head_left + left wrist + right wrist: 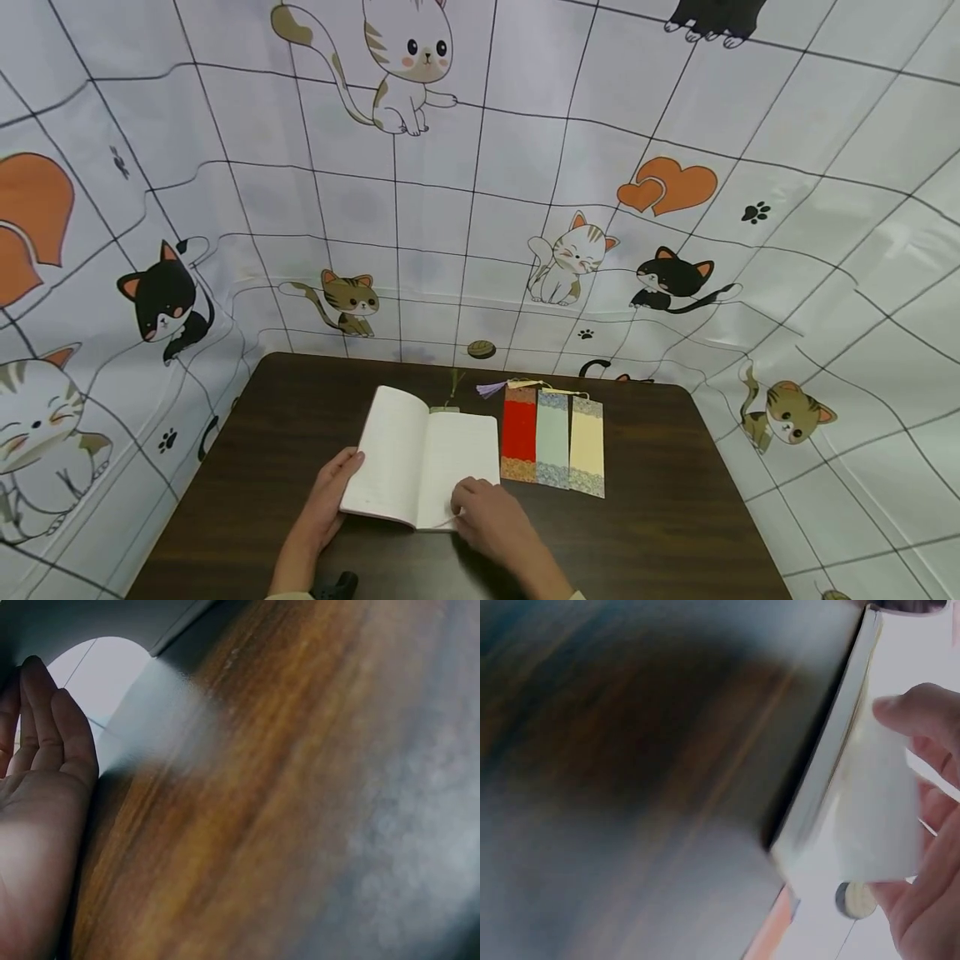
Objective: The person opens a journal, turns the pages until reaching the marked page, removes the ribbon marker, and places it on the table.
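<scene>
An open notebook (393, 467) with blank-looking pages lies on the dark wooden table, its left side tilted up. My left hand (327, 492) holds the left edge, thumb over the page's margin and fingers behind the cover. Over the lower right page is my right hand (491, 517), its fingers curled. The right wrist view shows a page (881, 810) bent up between that hand's thumb (911, 709) and fingers. From behind the notebook's top edge peeks the end of a bookmark (444, 409) with a green tassel (455, 383); its remainder is hidden.
Right of the notebook lie three tasselled bookmarks side by side: red (519, 433), pale green (552, 442) and pale yellow (587, 446). A purple tassel (491, 389) points left from the red one. A white cat-print curtain (435, 217) surrounds the table (660, 500).
</scene>
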{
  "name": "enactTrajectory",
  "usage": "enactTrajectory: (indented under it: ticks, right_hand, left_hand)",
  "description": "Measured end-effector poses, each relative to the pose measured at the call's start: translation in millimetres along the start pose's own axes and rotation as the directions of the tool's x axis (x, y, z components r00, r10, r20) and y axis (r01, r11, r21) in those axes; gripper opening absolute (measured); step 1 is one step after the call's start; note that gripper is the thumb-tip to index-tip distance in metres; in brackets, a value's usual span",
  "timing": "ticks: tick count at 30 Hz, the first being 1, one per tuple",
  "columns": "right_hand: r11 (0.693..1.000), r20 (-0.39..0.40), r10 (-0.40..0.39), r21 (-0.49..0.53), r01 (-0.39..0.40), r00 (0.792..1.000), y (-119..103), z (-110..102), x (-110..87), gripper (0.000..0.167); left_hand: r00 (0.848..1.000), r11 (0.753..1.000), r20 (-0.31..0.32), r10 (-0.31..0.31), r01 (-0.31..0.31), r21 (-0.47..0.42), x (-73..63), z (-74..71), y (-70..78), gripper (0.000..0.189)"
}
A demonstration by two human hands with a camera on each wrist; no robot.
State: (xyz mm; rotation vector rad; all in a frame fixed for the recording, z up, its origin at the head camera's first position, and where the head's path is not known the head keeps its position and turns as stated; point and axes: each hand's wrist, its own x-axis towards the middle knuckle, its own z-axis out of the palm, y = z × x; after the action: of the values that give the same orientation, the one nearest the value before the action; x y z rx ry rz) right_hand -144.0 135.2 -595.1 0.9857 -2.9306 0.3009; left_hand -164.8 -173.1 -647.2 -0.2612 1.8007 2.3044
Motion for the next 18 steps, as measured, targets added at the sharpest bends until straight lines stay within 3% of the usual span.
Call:
enactTrajectory:
  ticks: [2, 4, 6, 8, 10, 13, 16, 18]
  right_hand:
    - [0.997, -0.02, 0.073, 0.01, -0.073, 0.997, 3, 0, -2.7, 0.025]
    - [0.989, -0.075, 0.147, 0.007, -0.146, 0.986, 8, 0, -5.0, 0.043]
    - [0.974, -0.145, 0.228, 0.029, -0.227, 0.963, 11, -1, -5.6, 0.064]
    - [0.949, -0.216, 0.315, 0.101, -0.3, 0.924, 12, -3, -4.3, 0.077]
    - [0.903, -0.239, 0.414, 0.226, -0.365, 0.878, 10, -4, -1.1, 0.087]
    - [0.797, -0.185, 0.531, 0.441, -0.413, 0.827, 1, -4, 4.8, 0.094]
    - [0.725, -0.107, 0.565, 0.537, -0.43, 0.818, -15, 0, 10.4, 0.091]
    - [0.723, -0.075, 0.541, 0.55, -0.418, 0.837, -26, 3, 14.4, 0.087]
  left_hand:
    - [1.0, 1.0, 0.008, 0.0, 0.0, -0.006, -1.0, 1.1, 0.0, 0.05]
    - [1.0, 1.0, 0.013, -0.001, 0.001, -0.007, -1.5, 1.5, 0.1, 0.05]
    - [1.0, 1.0, 0.024, 0.0, 0.0, -0.003, -1.7, 1.4, 0.9, 0.052]
    - [0.999, 1.0, 0.034, -0.001, 0.001, 0.007, -1.9, 0.6, 2.4, 0.054]
    - [0.999, 1.0, 0.039, -0.006, 0.006, 0.014, -1.7, -0.2, 3.3, 0.056]
    - [0.999, 1.0, 0.04, -0.025, 0.024, 0.014, -1.7, -0.2, 4.2, 0.057]
    - [0.999, 0.999, 0.037, -0.033, 0.032, 0.012, -2.0, 1.0, 4.7, 0.057]
    - [0.999, 0.999, 0.037, -0.035, 0.034, 0.018, -2.2, 2.1, 5.2, 0.057]
